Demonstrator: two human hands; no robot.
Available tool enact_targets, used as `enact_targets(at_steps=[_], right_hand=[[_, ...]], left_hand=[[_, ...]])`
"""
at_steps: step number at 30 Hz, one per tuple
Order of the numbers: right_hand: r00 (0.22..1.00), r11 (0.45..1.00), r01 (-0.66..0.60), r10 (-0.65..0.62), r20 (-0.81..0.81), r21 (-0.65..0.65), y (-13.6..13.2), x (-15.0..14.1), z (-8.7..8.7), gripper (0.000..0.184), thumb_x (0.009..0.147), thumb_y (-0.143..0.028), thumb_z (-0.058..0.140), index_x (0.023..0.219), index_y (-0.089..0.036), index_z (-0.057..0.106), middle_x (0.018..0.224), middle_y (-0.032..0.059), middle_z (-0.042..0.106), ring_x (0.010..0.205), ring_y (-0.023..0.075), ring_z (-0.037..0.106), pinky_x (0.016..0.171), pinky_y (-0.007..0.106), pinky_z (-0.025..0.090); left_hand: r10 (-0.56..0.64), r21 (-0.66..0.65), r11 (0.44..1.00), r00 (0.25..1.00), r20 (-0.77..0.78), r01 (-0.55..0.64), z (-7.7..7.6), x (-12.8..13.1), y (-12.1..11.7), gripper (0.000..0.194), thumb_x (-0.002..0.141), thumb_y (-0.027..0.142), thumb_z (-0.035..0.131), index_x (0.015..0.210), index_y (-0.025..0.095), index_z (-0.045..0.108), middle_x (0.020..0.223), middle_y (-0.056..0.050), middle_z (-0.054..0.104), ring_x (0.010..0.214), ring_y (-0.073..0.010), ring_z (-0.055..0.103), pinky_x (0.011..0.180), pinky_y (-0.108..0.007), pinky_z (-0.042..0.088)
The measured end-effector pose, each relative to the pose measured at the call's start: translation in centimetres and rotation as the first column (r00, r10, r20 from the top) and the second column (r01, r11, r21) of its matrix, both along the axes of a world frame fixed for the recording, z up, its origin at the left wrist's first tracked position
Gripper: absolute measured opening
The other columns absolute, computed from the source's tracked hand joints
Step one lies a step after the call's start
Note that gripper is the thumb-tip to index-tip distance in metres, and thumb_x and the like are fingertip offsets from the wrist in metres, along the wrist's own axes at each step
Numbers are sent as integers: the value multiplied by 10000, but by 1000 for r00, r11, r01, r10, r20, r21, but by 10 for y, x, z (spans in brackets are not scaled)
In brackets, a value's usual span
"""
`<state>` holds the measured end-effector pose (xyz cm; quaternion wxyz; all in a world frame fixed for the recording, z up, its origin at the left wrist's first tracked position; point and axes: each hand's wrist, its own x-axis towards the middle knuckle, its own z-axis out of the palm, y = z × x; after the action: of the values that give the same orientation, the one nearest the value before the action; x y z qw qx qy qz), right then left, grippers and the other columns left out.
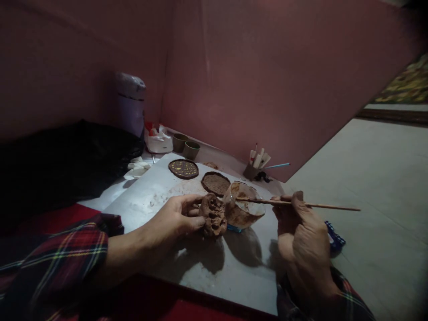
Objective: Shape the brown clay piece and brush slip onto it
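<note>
My left hand is closed around the edge of a brown clay piece with several hollows in its face. Between thumb and fingers of my right hand is a thin wooden stick, held nearly level; whether it is a brush I cannot make out. Its tip reaches into a clear glass bowl smeared with brown clay. The bowl stands just right of the clay piece. Behind them lie a plain round clay slab and another round slab dotted with yellow.
A white sheet covers the table. At the back are two small cups, a white tissue pack and a purple-white canister. A holder with sticks stands back right. Black plastic lies at left.
</note>
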<state>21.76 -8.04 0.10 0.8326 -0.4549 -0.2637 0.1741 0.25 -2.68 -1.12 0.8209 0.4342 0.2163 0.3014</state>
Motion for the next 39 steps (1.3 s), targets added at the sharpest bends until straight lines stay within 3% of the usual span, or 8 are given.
enact_targets(at_steps=[10, 15, 22, 28, 33, 35, 38, 39], right_hand=[[953, 997, -70, 53, 300, 45, -21, -27, 4, 167, 782, -364, 693, 749, -201, 684, 762, -1, 669, 740, 140, 640, 771, 315, 515], [734, 997, -38, -16, 679, 64, -27, -38, 0, 130, 863, -214, 601, 782, -215, 703, 767, 19, 662, 850, 182, 617, 803, 349, 482], [553, 997, -11, -60, 831, 79, -38, -46, 3, 130, 831, -192, 583, 811, -225, 707, 772, 39, 672, 872, 253, 616, 806, 457, 471], [675, 993, -11, -80, 733, 119, -36, -43, 9, 152, 813, -122, 571, 778, -195, 699, 711, 36, 663, 894, 235, 604, 778, 402, 473], [731, 925, 122, -329, 598, 359, -24, -30, 10, 121, 823, -127, 594, 736, -158, 671, 690, 32, 637, 746, 210, 622, 698, 388, 485], [638, 938, 210, -344, 688, 274, -20, -20, 7, 66, 826, -150, 623, 780, -170, 666, 758, 26, 638, 733, 185, 615, 703, 369, 479], [378, 945, 320, -188, 906, 62, -17, -7, 1, 64, 793, -225, 685, 750, -179, 673, 776, 23, 622, 773, 179, 591, 755, 357, 453], [392, 956, 294, -132, 910, 12, -16, -4, -1, 80, 799, -238, 679, 742, -183, 671, 778, 19, 621, 771, 173, 589, 742, 342, 456]], left_hand=[[-50, -12, 999, 999, 5, 50, -1, 1, -1, 442, 715, 106, 706, 1151, 116, 634, 1047, -157, 710, 868, -221, 689, 775, -293, 517], [-42, -6, 999, 999, 8, 42, 1, 1, -2, 453, 710, 90, 707, 1156, 125, 636, 1002, -141, 722, 839, -209, 693, 739, -272, 519], [4, -17, 1000, 1000, 2, -4, 3, 1, -1, 467, 651, 93, 754, 1107, 132, 662, 973, -126, 732, 813, -211, 700, 723, -268, 532], [-3, -24, 1000, 1000, 6, 3, 2, 1, -1, 449, 634, 90, 766, 1072, 122, 673, 922, -114, 737, 765, -183, 698, 682, -236, 534], [-5, -32, 999, 1000, 16, 6, -2, 0, 1, 474, 623, 68, 756, 1084, 125, 661, 929, -111, 734, 825, -208, 703, 715, -250, 534], [-7, -27, 1000, 1000, 12, 8, -1, 0, 1, 459, 637, 65, 739, 1085, 117, 656, 934, -115, 731, 821, -202, 698, 711, -245, 530], [-9, -10, 1000, 1000, 4, 9, 1, 1, 0, 416, 675, 57, 700, 1086, 96, 648, 924, -116, 721, 764, -164, 682, 668, -212, 510], [-9, -2, 1000, 1000, 1, 9, 2, 1, 0, 407, 682, 52, 690, 1085, 90, 646, 913, -114, 718, 749, -157, 676, 656, -207, 504]])
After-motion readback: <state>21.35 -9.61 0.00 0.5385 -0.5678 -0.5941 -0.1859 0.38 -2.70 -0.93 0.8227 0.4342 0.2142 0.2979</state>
